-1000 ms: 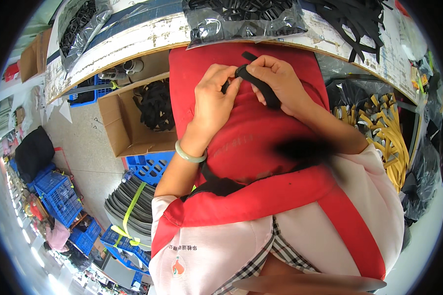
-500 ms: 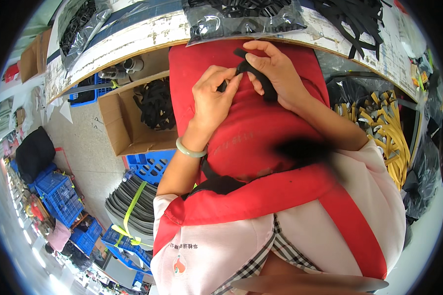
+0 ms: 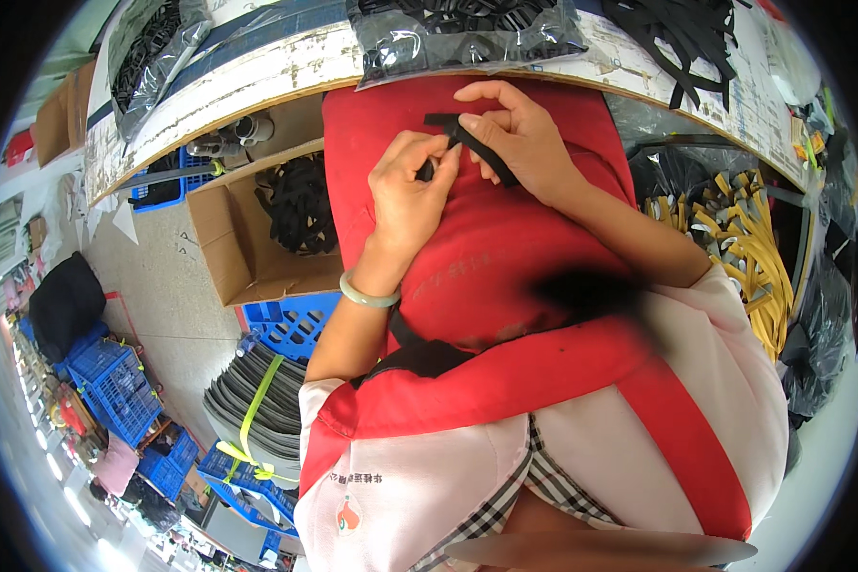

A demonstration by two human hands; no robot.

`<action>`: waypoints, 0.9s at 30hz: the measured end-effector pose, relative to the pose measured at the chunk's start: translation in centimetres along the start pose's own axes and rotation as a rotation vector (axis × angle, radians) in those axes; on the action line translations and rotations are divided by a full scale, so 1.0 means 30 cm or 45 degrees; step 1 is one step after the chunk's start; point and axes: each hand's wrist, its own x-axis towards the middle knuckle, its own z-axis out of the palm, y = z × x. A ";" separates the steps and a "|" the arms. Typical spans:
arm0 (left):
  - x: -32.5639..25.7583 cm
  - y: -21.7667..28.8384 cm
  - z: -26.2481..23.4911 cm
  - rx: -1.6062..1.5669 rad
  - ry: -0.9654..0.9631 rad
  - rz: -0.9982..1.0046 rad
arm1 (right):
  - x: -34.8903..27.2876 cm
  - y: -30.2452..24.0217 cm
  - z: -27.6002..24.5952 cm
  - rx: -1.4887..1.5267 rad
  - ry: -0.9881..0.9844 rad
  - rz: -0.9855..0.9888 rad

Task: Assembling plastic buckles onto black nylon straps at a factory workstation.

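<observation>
Over my red apron [image 3: 486,257], both hands work on a short black strap [image 3: 467,138]. My right hand [image 3: 520,138] pinches the strap between thumb and fingers, its free end pointing left. My left hand [image 3: 410,191], with a pale green bangle at the wrist, pinches a small dark piece at the strap's lower end; what that piece is cannot be made out. The hands nearly touch, just below the edge of the workbench [image 3: 257,76].
Clear bags of black parts [image 3: 467,29] and loose black straps [image 3: 686,33] lie on the bench. An open cardboard box of black pieces [image 3: 296,205] sits under it, left. Blue crates [image 3: 291,324] and bundled grey sheets [image 3: 253,410] stand on the floor; yellow straps [image 3: 744,238] pile at right.
Both hands have shifted slightly with the strap; my right hand has turned it so its end points left, and my left hand's fingers have closed in on its lower end.
</observation>
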 end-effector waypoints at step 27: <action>0.020 0.020 0.000 -0.931 0.112 -0.772 | -0.011 -0.039 -0.008 -0.176 -0.052 0.058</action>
